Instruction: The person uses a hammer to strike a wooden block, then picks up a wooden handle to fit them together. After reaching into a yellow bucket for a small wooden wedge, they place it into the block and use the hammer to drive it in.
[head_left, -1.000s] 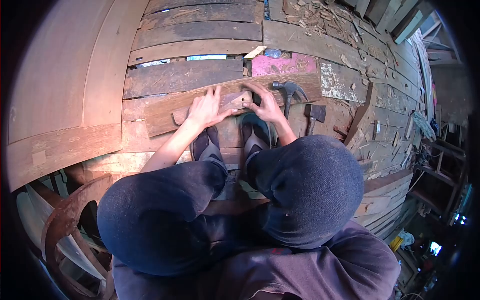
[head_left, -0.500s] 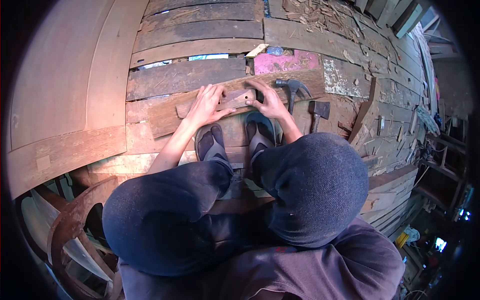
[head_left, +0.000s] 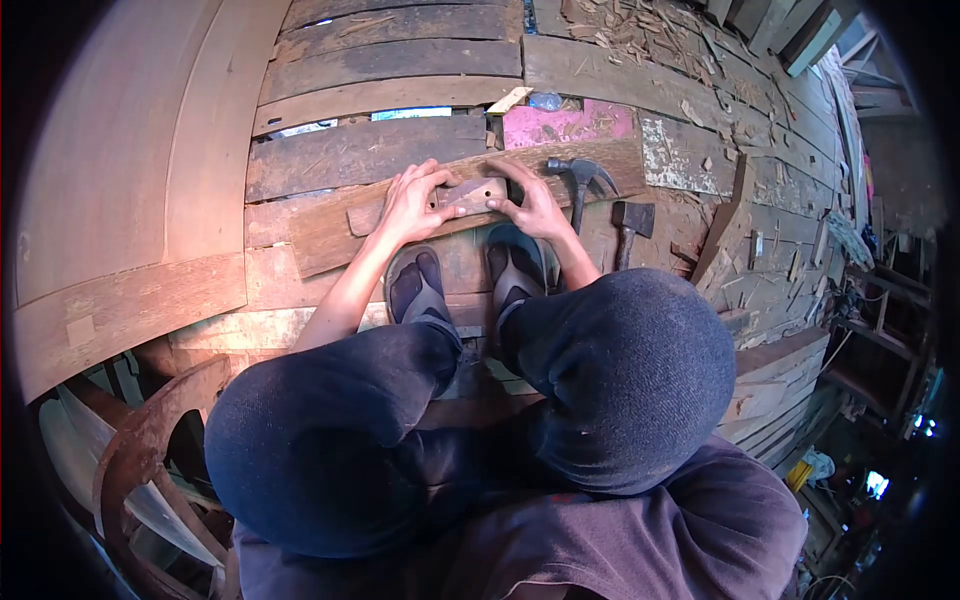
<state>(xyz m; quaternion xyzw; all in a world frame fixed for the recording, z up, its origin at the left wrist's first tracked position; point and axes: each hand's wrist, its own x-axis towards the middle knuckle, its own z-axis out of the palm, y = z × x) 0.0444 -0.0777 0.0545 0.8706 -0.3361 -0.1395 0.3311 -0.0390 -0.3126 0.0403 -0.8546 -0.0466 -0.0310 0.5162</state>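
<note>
The left hand (head_left: 408, 208) and right hand (head_left: 532, 207) span the holed wood piece (head_left: 472, 194), fingers spread from thumbs.

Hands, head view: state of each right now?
Left hand: partly closed, gripping the small wooden piece.
Right hand: thumb and fingers curled around that piece's end with the hole.

Just ahead of the feet (head_left: 415, 285), the left hand (head_left: 410, 207) and right hand (head_left: 537, 205) arch with bent fingers (head_left: 440, 178) and thumbs (head_left: 447, 212) angled inward, both forearms (head_left: 345, 298) bare.
</note>
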